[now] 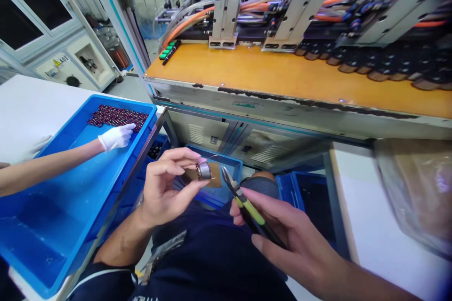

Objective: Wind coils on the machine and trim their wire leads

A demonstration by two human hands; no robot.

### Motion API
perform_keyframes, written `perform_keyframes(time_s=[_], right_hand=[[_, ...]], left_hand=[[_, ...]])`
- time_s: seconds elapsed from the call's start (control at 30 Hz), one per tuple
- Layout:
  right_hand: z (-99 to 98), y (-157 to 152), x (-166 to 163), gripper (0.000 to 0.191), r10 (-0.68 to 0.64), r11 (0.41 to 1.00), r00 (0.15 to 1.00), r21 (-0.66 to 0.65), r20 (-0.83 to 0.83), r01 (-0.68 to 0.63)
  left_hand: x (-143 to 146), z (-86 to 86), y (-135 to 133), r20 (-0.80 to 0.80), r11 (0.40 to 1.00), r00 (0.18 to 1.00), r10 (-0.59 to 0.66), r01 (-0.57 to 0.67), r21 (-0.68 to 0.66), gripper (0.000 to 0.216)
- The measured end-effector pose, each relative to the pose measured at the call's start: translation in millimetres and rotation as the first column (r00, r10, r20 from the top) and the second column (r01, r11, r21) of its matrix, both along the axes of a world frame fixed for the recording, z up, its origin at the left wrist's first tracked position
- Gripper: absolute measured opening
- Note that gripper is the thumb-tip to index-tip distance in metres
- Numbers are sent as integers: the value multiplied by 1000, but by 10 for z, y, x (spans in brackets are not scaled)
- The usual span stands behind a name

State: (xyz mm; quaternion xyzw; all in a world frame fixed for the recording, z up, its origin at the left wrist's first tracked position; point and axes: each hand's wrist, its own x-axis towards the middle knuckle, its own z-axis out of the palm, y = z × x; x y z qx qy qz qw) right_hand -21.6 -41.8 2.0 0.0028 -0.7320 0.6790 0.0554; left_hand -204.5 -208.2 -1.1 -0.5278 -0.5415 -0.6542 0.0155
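Between the thumb and fingers of my left hand [165, 188] is a small motor stator [205, 170], a grey metal ring with copper-coloured windings. Thin wire ends stick out from it on the right side. My right hand [286, 230] is closed round a pair of diagonal cutters [249, 207] with green and black handles. The tips of the cutters point up and left, a short way right of the stator and apart from it. Both hands are above my lap.
At left, a co-worker's white-gloved hand [117, 137] touches small dark parts [116, 116] in a large blue bin [81, 240]. Ahead runs an orange-topped machine bench [247, 68] bearing markers [170, 51]. A lower blue bin [231, 169] stands beyond my hands; a plastic bag [416, 188] lies right.
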Motion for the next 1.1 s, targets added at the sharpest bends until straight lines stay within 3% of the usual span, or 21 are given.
perform_keyframes(time_s=[0.27, 0.6, 1.1], right_hand=[[32, -18, 23, 70, 56, 998, 998, -2, 24, -56], [59, -33, -8, 63, 131, 976, 990, -182, 46, -120], [91, -56, -58, 59, 105, 964, 991, -255, 81, -81]], left_hand=[[16, -62, -22, -49, 1000, 999, 5, -4, 19, 76], [26, -71, -60, -56, 996, 996, 76, -79, -46, 62], [29, -81, -60, -50, 996, 997, 65, -68, -51, 64]])
